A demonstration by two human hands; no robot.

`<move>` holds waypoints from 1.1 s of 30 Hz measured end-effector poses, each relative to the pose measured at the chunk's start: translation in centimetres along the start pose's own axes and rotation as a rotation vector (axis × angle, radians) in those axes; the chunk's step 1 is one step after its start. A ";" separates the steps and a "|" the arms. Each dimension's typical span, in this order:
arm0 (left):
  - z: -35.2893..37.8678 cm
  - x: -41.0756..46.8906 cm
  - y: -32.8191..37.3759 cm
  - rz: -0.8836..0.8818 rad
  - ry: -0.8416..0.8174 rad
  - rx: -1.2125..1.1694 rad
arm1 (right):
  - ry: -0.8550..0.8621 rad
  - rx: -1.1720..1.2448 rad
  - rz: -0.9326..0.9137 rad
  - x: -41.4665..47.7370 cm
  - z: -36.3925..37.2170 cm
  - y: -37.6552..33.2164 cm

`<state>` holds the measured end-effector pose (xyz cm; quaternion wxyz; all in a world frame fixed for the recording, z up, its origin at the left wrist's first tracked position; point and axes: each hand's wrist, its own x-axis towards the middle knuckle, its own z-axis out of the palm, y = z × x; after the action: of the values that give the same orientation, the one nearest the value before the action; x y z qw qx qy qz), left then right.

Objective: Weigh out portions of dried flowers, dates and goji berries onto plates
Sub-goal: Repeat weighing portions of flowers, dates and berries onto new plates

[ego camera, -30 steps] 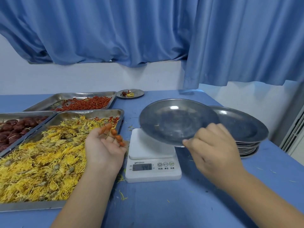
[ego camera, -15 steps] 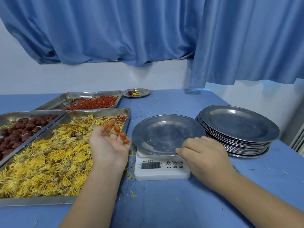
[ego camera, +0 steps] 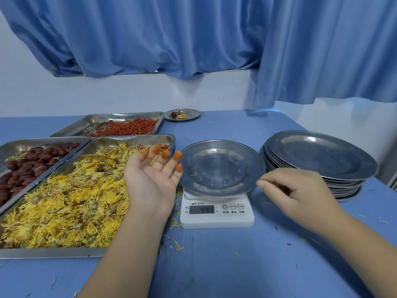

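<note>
An empty metal plate (ego camera: 221, 168) sits on the white digital scale (ego camera: 217, 214), whose display reads 447. My left hand (ego camera: 150, 179) hovers palm up, fingers spread and orange-tipped, between the tray of yellow dried flowers (ego camera: 64, 201) and the plate. My right hand (ego camera: 294, 192) is just off the plate's right rim, fingers loosely curled and holding nothing. A tray of dark red dates (ego camera: 28, 166) lies at the far left. Behind it is a tray of goji berries (ego camera: 124, 129).
A stack of metal plates (ego camera: 322, 162) stands right of the scale. A small plate with a portion (ego camera: 182, 114) sits at the back near the wall. Loose petals litter the blue table (ego camera: 236, 265). Blue curtains hang behind.
My right hand set the plate down on the scale and let go, pulling back to the right. My left hand stayed raised, palm up, beside the flower tray.
</note>
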<state>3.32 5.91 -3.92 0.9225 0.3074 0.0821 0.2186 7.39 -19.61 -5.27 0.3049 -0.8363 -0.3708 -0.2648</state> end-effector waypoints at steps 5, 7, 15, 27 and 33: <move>0.3 -0.4 0.0 0.021 -0.074 0.044 | -0.234 0.029 0.058 -0.1 -0.2 0.6; 0.5 -0.5 0.0 0.037 -0.085 0.075 | -0.365 0.038 0.063 -0.1 0.2 0.3; 0.8 -1.0 -0.2 0.147 -0.107 0.203 | -0.506 0.010 0.062 -0.5 0.6 0.3; 1.0 -1.0 -0.7 0.201 -0.076 0.309 | -0.549 -0.070 0.164 -0.7 1.5 -1.5; 1.2 -1.0 -1.0 0.226 -0.083 0.369 | -0.561 -0.151 0.124 -0.4 1.5 -2.3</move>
<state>3.14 4.11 -3.57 0.8228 0.4870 0.0476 0.2892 5.66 -17.53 -5.83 0.1429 -0.9183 -0.3679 -0.0312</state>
